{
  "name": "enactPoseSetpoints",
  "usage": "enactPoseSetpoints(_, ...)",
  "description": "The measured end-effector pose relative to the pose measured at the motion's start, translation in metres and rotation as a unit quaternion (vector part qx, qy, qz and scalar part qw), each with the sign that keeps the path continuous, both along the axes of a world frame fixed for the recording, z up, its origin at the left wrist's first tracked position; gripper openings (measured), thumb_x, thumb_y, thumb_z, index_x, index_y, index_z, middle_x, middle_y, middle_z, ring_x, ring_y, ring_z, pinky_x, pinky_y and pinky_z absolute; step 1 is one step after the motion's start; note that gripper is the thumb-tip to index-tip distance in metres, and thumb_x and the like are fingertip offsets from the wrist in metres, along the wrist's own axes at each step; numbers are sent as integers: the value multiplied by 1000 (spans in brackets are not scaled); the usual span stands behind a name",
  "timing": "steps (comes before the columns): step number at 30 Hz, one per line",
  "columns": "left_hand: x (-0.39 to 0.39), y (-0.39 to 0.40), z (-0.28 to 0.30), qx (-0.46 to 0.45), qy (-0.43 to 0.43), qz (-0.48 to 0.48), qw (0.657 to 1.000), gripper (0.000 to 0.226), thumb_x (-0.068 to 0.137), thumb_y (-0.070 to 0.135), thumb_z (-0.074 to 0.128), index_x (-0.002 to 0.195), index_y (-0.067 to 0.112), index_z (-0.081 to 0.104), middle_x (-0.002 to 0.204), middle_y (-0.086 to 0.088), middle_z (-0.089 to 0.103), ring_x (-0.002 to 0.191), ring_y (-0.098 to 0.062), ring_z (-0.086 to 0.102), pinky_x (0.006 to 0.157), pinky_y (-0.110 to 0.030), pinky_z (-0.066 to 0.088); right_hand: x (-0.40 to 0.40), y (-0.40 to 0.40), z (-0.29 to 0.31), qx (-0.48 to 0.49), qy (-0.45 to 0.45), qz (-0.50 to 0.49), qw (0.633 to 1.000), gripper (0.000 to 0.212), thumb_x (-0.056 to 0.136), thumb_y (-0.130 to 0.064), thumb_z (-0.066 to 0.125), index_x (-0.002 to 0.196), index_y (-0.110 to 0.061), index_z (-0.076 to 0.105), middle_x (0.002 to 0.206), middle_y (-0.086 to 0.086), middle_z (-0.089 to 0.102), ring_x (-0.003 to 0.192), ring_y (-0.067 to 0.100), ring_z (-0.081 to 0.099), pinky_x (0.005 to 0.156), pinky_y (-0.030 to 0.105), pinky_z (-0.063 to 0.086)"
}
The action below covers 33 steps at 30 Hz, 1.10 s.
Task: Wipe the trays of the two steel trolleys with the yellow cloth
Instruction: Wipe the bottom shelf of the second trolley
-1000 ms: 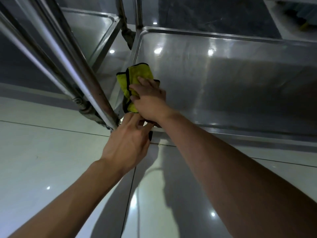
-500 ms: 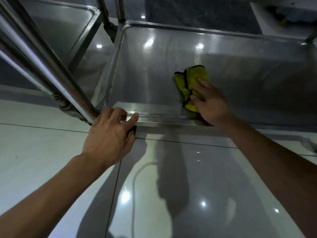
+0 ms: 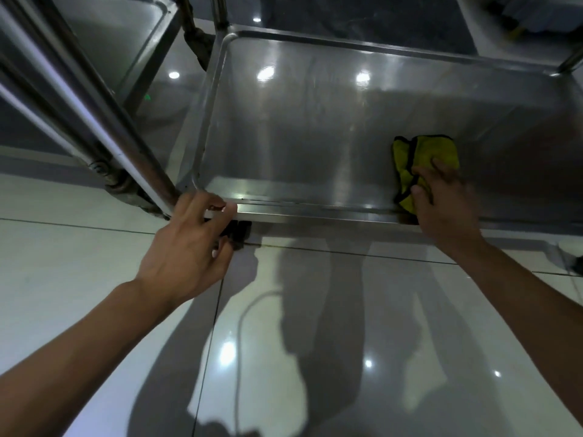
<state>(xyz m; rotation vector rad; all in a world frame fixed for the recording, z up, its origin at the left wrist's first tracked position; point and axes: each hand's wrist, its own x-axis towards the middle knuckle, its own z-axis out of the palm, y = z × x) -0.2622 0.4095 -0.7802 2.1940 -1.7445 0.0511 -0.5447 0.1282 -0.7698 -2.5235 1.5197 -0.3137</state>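
Right hand (image 3: 448,203) is pressing the folded yellow cloth (image 3: 424,156) flat-fingered onto the low rectangular steel trolley tray (image 3: 284,137), near its front rim.

In the head view, the left hand (image 3: 189,250) is gripping the tray's front-left corner rim; if that grip is slipping, the trolley is likely rolling away on the glossy tiled floor (image 3: 79,263), and far corners risk being missed. No readable writing is showing.

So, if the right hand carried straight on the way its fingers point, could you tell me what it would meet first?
Probably nothing soon: the right hand presses the yellow cloth flat, and beyond lies bare tray floor up to the far rim. Depth is uncertain.
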Motion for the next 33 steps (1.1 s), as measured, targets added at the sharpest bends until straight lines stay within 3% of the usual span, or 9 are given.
enactPoseSetpoints(3, 1, 1, 1, 6, -19, 8, 1000, 47, 80, 21, 61, 126, 8, 63, 117, -12, 54, 112, -33, 48, 61, -40, 56, 36, 29, 2, -3, 1, 18, 1000, 40, 99, -20, 48, 139, -16, 53, 157, 10, 34, 142, 34, 32, 113, 45, 27)
enactPoseSetpoints(6, 1, 2, 4, -20, -3, 18, 1000, 44, 80, 21, 59, 121, 7, 67, 110, -9, 61, 101, -30, 55, 66, -41, 56, 79, 63, 2, -66, 16, 80, 994, 42, 99, -15, 44, 140, -12, 52, 154, 17, 37, 142, 36, 34, 114, 47, 28)
enactPoseSetpoints(8, 3, 4, 5, -44, 14, 21, 999, 42, 80, 19, 59, 119, 9, 70, 107, -7, 66, 97, -28, 59, 70, -40, 56, 109, 83, 1, -13, 14, 97, 995, 48, 100, -24, 38, 148, -23, 42, 161, 5, 25, 148, 26, 20, 117, 43, 20)
enactPoseSetpoints(11, 7, 7, 7, -51, 25, 16, 998, 41, 80, 17, 55, 117, 12, 73, 105, -4, 70, 97, -27, 63, 73, -37, 56, 157, 109, 1, 55, -48, 133, 988, 51, 96, -27, 44, 147, -27, 40, 162, -2, 22, 149, 21, 15, 113, 42, 21)
enactPoseSetpoints(17, 11, 11, 9, -10, 9, -6, 1000, 44, 81, 17, 50, 119, 14, 71, 104, -4, 66, 94, -27, 58, 74, -36, 52, 228, 134, 1, 148, -94, 241, 955, 44, 96, -27, 50, 139, -34, 50, 161, -9, 25, 149, 15, 15, 113, 42, 21)
enactPoseSetpoints(23, 5, 8, 14, 36, -10, 24, 999, 45, 82, 27, 38, 112, 15, 70, 101, -3, 61, 94, -25, 53, 68, -42, 53, 216, 129, 0, 132, -126, 260, 948, 41, 97, -26, 52, 138, -30, 55, 158, -7, 32, 148, 15, 20, 115, 40, 23)
enactPoseSetpoints(26, 1, 7, 18, 46, -17, 27, 998, 43, 82, 23, 43, 115, 13, 69, 105, -5, 62, 98, -27, 54, 69, -37, 50, 200, 122, 1, 111, -125, 254, 953, 40, 97, -24, 50, 136, -26, 56, 157, -2, 35, 147, 20, 23, 115, 44, 27)
enactPoseSetpoints(29, 0, 8, 21, 72, -33, 31, 996, 37, 81, 18, 57, 116, 10, 66, 107, -7, 61, 101, -30, 54, 71, -38, 49, 173, 109, 5, 85, -77, 246, 963, 40, 100, -25, 47, 139, -26, 54, 159, 1, 31, 148, 24, 22, 116, 42, 27)
enactPoseSetpoints(33, 4, 4, 27, 102, -16, 32, 994, 36, 83, 20, 56, 116, 8, 64, 114, -11, 56, 109, -32, 49, 81, -45, 50, 133, 85, 9, 44, 19, 221, 974, 42, 104, -27, 40, 145, -20, 46, 160, 10, 27, 145, 33, 24, 113, 43, 30)
